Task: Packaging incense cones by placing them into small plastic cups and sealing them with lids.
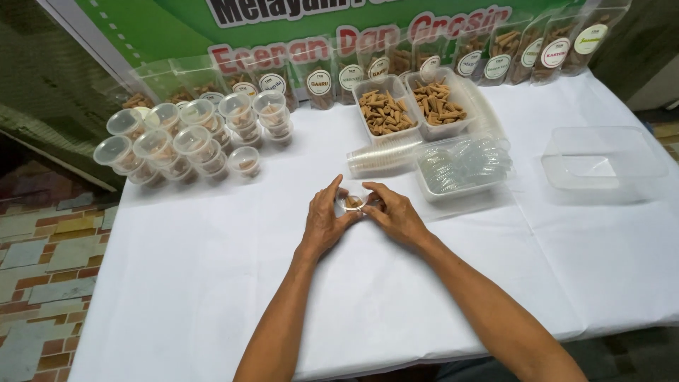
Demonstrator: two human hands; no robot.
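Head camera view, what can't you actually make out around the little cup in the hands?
- Small clear cup: head view, sides and base hidden by left hand and right hand; whether its lid is fully shut is unclear.
- Cup's brown contents: too small to count.
- Back row of pouches: tops cut off by the upper edge.

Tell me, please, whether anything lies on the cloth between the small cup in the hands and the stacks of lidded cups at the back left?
Nothing visible does. Both hands, left hand and right hand, hold the small clear cup over the white tablecloth, and the stretch of cloth from there to the stacked lidded cups shows bare.
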